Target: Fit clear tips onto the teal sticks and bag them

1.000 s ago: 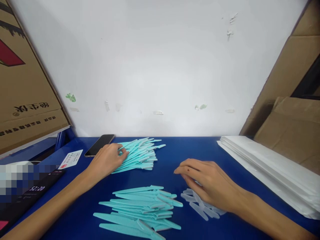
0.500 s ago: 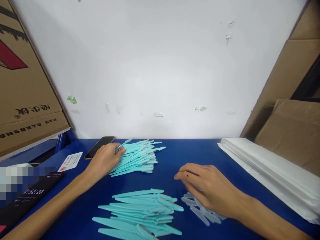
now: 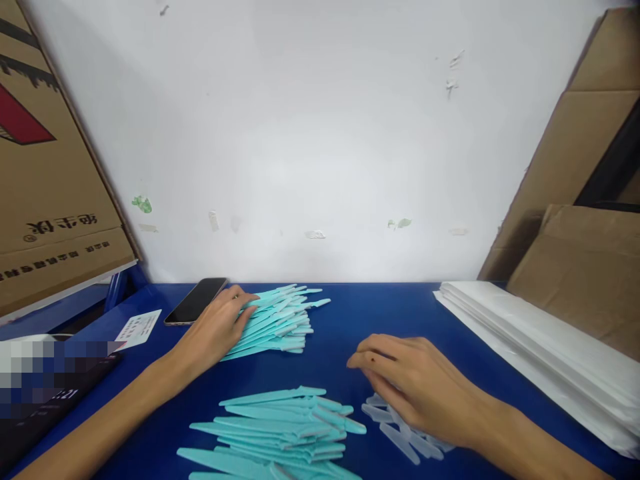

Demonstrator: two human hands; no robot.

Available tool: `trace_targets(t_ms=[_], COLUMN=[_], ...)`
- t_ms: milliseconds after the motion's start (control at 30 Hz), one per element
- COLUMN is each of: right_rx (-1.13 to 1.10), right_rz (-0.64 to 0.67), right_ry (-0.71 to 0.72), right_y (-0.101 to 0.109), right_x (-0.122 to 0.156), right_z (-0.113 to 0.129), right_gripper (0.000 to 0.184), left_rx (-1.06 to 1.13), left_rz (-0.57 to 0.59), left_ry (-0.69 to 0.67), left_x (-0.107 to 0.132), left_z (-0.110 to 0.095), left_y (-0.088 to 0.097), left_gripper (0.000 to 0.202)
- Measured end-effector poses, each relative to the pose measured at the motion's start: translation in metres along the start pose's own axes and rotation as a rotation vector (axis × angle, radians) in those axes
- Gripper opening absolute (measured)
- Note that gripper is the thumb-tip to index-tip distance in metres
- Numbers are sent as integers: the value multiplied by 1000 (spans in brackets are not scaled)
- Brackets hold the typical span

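Observation:
My left hand (image 3: pixel 215 327) lies on the left end of the far pile of teal plastic razors (image 3: pixel 280 320), fingers stretched over the handles. My right hand (image 3: pixel 410 383) rests palm down on a small heap of clear plastic caps (image 3: pixel 400 437), fingers curled loosely over them; I cannot see whether it holds one. A second pile of teal razors (image 3: pixel 280 430) lies close to me between my arms, on the blue table (image 3: pixel 345 320).
A dark phone (image 3: pixel 196 301) and a white card (image 3: pixel 139 329) lie at the far left of the table. A stack of white plastic bags (image 3: pixel 540 360) sits at the right. Cardboard boxes (image 3: pixel 45 187) flank both sides. A white wall stands behind.
My left hand had lifted one teal razor by its tip half a second ago; now its fingers lie flat on the far pile. My right hand has barely shifted.

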State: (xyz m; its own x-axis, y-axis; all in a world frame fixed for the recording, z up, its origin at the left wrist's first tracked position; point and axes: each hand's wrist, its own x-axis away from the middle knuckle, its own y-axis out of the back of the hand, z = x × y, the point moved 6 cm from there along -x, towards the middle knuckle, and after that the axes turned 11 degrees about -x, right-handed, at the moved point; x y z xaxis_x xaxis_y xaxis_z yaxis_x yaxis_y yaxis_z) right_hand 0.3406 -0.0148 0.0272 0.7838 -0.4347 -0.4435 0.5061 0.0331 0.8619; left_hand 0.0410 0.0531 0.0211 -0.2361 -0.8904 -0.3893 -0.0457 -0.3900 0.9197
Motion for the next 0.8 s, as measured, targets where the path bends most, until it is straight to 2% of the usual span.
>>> trace_targets(t_ms=[167, 333, 433, 533, 567, 667, 800], right_rx=[19, 34, 69, 75, 66, 39, 9], right_rz=[-22, -17, 0, 45, 68, 143, 214], right_ry=[-78, -125, -120, -116, -125, -186, -281], right_y=[9, 13, 14, 14, 14, 15, 22], right_x=[-1, 0, -1, -1, 0, 2, 9], right_z=[-8, -15, -16, -18, -19, -25, -33], right_gripper=[29, 27, 26, 25, 24, 18, 10], left_rx=[41, 66, 62, 106, 145, 278, 370], left_rz=[-23, 1, -29, -61, -41, 144, 401], left_ry=[-48, -62, -41, -69, -102, -229, -251], left_x=[-1, 0, 2, 5, 6, 15, 32], left_z=[-3, -8, -13, -26, -34, -59, -76], left_y=[-5, -3, 7, 24, 29, 37, 32], left_gripper=[50, 45, 42, 36, 35, 29, 18])
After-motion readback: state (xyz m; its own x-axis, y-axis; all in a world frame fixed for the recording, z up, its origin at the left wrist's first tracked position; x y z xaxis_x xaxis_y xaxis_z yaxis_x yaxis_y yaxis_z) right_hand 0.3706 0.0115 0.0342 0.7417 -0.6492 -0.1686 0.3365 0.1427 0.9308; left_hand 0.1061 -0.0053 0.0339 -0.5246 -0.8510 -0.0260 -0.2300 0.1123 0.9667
